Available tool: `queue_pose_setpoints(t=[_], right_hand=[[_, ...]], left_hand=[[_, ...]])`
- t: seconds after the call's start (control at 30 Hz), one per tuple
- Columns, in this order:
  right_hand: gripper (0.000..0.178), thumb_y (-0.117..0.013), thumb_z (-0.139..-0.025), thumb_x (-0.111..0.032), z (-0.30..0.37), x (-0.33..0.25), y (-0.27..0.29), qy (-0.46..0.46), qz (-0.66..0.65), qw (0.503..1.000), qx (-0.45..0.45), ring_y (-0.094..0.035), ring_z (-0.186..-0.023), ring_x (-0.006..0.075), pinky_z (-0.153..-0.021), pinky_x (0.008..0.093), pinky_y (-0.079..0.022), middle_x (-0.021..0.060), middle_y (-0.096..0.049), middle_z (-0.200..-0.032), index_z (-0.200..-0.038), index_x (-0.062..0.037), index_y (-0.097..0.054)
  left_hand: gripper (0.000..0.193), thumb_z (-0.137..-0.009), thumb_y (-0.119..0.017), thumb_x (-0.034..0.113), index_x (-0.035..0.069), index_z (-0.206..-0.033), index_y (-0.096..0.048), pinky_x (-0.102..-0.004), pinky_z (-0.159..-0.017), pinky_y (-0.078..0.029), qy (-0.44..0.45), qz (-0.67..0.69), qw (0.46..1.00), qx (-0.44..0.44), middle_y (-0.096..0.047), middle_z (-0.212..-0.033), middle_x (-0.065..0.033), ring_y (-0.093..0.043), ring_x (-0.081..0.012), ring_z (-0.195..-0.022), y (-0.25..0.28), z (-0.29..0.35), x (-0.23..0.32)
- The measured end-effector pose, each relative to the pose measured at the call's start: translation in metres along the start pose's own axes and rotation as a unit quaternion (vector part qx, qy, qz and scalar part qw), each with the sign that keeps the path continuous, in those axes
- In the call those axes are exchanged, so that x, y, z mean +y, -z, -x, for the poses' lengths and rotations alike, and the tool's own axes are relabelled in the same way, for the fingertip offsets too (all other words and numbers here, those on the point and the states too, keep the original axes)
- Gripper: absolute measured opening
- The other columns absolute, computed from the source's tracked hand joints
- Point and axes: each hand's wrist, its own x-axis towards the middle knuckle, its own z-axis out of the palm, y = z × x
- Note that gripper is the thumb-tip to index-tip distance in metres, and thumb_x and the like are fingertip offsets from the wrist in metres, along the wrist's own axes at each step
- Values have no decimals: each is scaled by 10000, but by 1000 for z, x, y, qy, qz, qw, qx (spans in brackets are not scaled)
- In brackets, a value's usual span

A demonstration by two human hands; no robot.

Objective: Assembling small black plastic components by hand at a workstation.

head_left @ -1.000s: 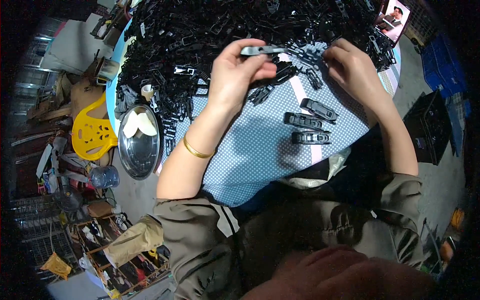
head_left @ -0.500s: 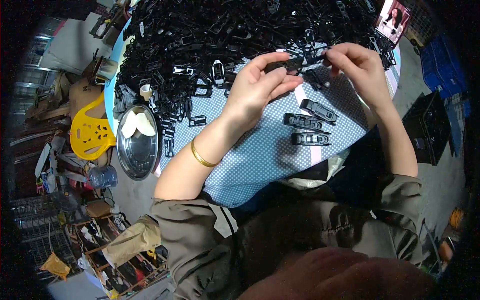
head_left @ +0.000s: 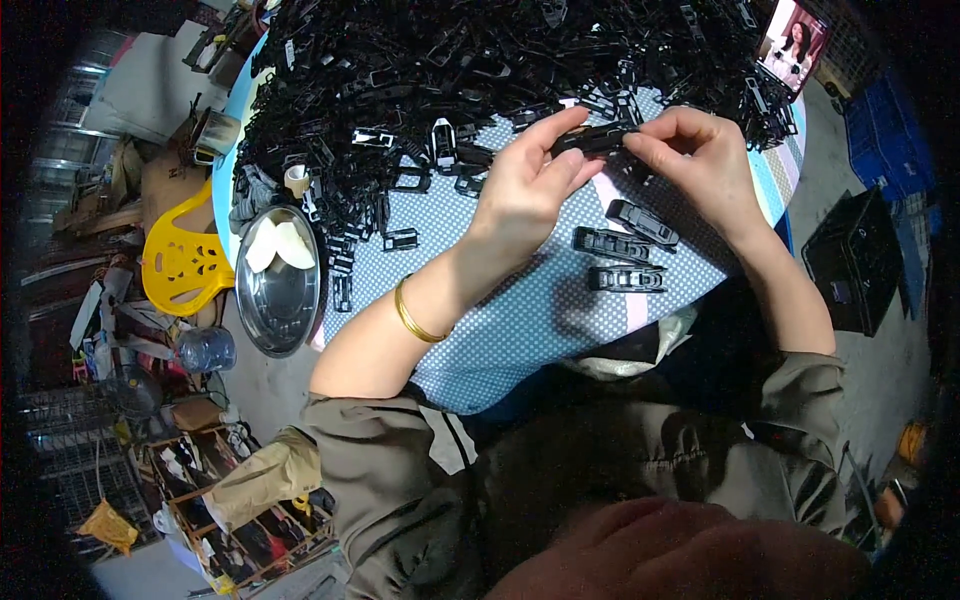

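Observation:
A dark, elongated black plastic part is held over the far side of the patterned cloth. My left hand grips it between thumb and fingers from the left. At its right end, the thumb and forefinger of my right hand are pinched together on it; whether a second small piece sits between those fingertips I cannot make out. Below my hands, three similar black parts lie close together on the cloth. A big heap of loose black plastic pieces spreads beyond my hands.
An oval metal tray with pale white pieces stands at the table's left edge, near a tape roll. A phone showing a video is propped at the far right. Beside the table are a yellow chair and a black crate.
My right hand has come left and slightly down, closing in on my left hand. The left hand has shifted a little right. Both now meet at the black plastic part.

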Motion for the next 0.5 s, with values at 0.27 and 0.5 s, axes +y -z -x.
queue_pose_setpoints(t=[0.27, 0.5], right_hand=[[135, -686, -736, -110, 0, 0, -6, 57, 30, 998, -2, -513, -586, 54, -523, 197, -401, 12, -588, -653, -718, 9, -626], [188, -710, -704, -139, 1, -7, -6, 165, 280, 945, 26, -512, -515, 79, -452, 231, -396, 70, -587, -618, -667, 13, -604]], left_hand=[[407, -894, -404, 16, -74, -1278, -299, -263, -885, -461, -9, -33, 999, -5, -495, -1140, -172, -548, -171, -997, 1, 0, -4], [415, -894, -434, 44, -71, -1272, -305, -246, -748, -517, -6, -119, 993, -1, -576, -980, -154, -609, -166, -846, 2, -1, -2]])
